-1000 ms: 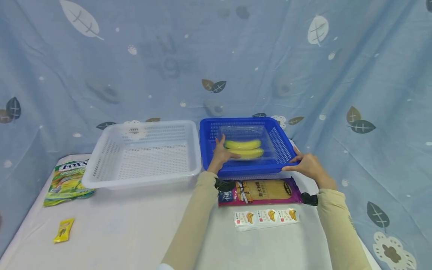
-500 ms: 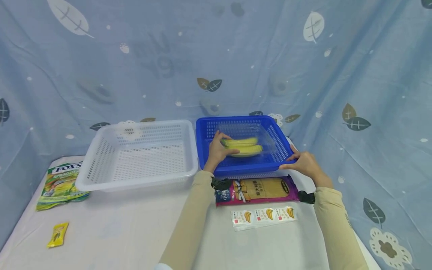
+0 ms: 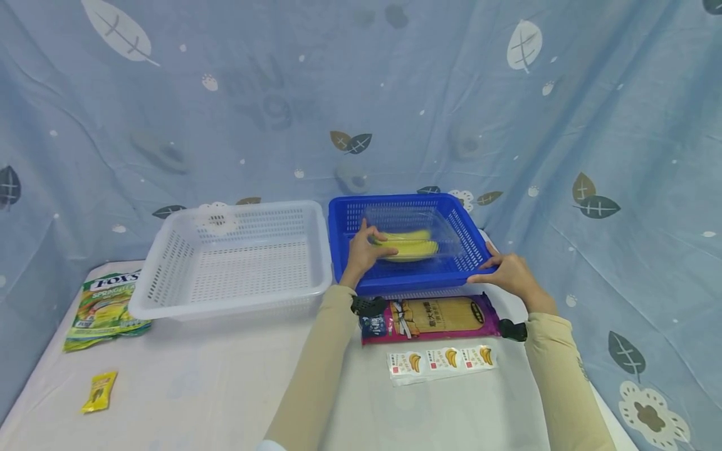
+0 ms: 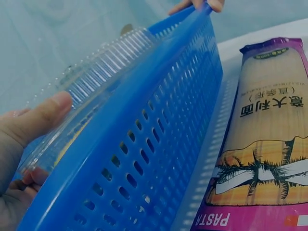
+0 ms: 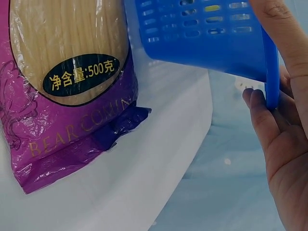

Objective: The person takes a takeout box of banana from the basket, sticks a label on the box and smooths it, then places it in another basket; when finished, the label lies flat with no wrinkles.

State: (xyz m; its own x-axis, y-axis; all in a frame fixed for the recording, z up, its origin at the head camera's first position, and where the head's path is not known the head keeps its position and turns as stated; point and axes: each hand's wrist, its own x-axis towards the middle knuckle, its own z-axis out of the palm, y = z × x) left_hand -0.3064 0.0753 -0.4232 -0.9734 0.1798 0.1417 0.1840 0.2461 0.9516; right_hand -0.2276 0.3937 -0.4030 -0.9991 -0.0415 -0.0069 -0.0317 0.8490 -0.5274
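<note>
In the head view, my left hand [image 3: 363, 252] grips the left end of a clear plastic box [image 3: 445, 241] with yellow bananas [image 3: 412, 250] in it. The box lies tilted inside a blue basket [image 3: 417, 281]. From the left wrist, the thumb [image 4: 50, 113] shows on top of the clear box [image 4: 113, 60], with fingertips curled below its edge. My right hand [image 3: 510, 274] holds the basket's front right corner. In the right wrist view, its thumb and fingers close round the blue rim [image 5: 272, 79].
A white basket [image 3: 237, 307] stands left of the blue one. In front lie a pasta pack [image 3: 437, 316] and a strip of banana-print labels [image 3: 440, 363]. At the far left are a green FOX'S bag [image 3: 107, 310] and a small yellow packet [image 3: 99, 392].
My left hand's spread fingers have curled in round the box's left end, and the box has tilted. The right hand keeps hold of the basket corner. The head view has shifted slightly.
</note>
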